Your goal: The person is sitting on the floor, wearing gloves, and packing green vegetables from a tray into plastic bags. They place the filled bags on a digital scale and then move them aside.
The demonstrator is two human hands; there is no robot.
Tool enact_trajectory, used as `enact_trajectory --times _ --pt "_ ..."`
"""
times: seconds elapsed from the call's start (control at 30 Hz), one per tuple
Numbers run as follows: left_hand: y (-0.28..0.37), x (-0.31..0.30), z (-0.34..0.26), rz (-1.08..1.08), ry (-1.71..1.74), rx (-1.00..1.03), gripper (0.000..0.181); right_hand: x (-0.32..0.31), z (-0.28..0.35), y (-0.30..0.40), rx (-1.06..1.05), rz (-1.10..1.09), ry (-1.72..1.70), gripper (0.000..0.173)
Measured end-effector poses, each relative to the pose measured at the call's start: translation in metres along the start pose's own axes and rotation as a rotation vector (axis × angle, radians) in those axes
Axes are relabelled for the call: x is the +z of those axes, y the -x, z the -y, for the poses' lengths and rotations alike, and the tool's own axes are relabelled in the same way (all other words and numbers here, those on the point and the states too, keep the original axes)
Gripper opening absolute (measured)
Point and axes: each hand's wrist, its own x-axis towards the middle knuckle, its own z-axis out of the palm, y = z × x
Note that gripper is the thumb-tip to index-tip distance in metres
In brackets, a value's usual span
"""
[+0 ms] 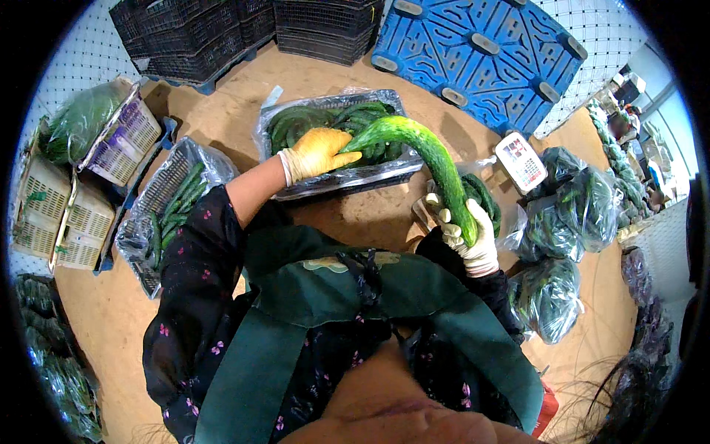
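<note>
A large curved cucumber [427, 144], yellow-green along its upper bend, arches between my two hands. My right hand [471, 238], in a white glove, is wrapped around its lower end. Its narrow tip lies between the thumb and fingers of my left hand [319, 154], which wears a yellowish glove. Under that hand stands a plastic-lined crate [338, 180] of dark green cucumbers [299, 123]. Just beyond my right hand, more cucumbers [483, 202] sit in a clear bag, partly hidden by the held one.
A keypad scale display [520, 162] stands at right, beside filled bags [588, 208] and another bag [546, 299]. At left are a lined crate of thin cucumbers [180, 205] and pale baskets [83, 216]. Black crates [327, 33] and a blue pallet [482, 72] stand ahead.
</note>
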Motion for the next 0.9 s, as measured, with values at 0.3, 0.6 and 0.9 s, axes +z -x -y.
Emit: enact_trajectory --times 0.3,0.6,0.9 --pt "-0.025 0.018 -0.033 -0.039 1.139 -0.533 0.061 0.021 0.004 0.0 -0.512 -0.202 0.648 0.045" --pt "-0.075 0.031 -0.097 -0.196 2.164 -0.399 0.065 0.033 0.006 0.012 -0.79 -0.325 1.882 0.08" --pt "-0.096 0.048 -0.105 -0.159 2.159 -0.439 0.074 0.008 -0.006 0.039 -0.647 -0.334 1.073 0.061"
